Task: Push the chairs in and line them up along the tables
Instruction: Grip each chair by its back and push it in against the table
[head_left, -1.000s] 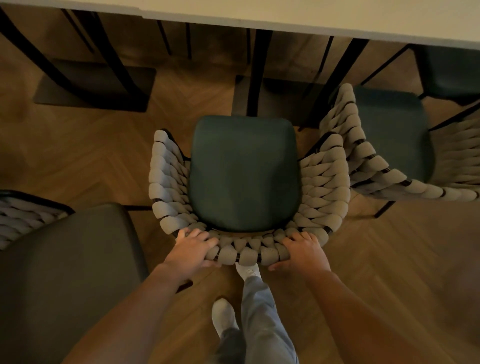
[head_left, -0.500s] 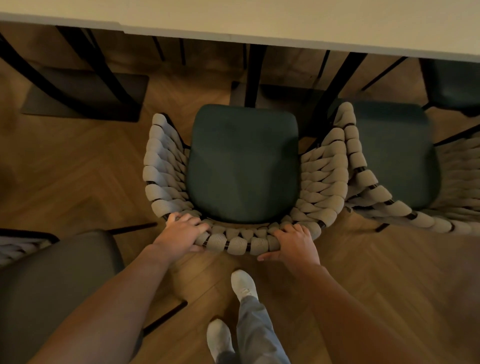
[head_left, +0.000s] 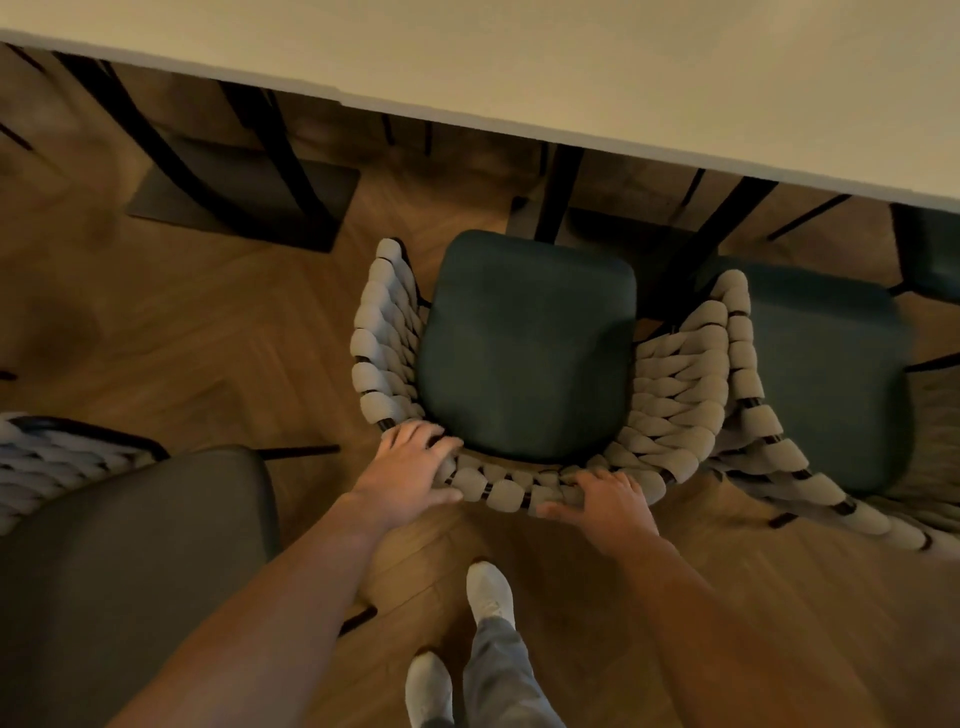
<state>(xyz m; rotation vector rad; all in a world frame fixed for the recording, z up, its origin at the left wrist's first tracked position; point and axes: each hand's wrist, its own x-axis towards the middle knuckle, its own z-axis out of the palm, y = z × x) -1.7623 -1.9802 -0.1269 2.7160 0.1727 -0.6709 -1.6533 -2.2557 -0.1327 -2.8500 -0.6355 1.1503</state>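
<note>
The middle chair (head_left: 524, 348) stands in the centre, with a dark green seat and a backrest woven from thick beige rope. Its front edge points to 12 o'clock and lies just before the edge of the pale table (head_left: 623, 67); it is not under the tabletop. The left hand (head_left: 410, 470) rests on the rope backrest at the 7 o'clock corner of the seat. Its fingers are spread and a little bent over the top of the rope, and the thumb lies along the outer side. The right hand (head_left: 605, 501) holds the backrest at about 5 o'clock of the seat; its fingers curl over the rope rim and the thumb points to 9 o'clock under the rim.

At 3 o'clock a second chair (head_left: 826, 374) of the same kind stands just beside the middle one, and their rope sides touch or overlap; which, I cannot tell. At 8 o'clock there is a third chair (head_left: 130, 561) with a grey-looking seat, well apart from the table. Black table legs (head_left: 291, 171) and a flat dark base stand under the tabletop at 11 o'clock. The floor (head_left: 208, 338) is wood in herringbone pattern. At 6 o'clock two feet in light socks (head_left: 488, 592) and grey trousers are visible
</note>
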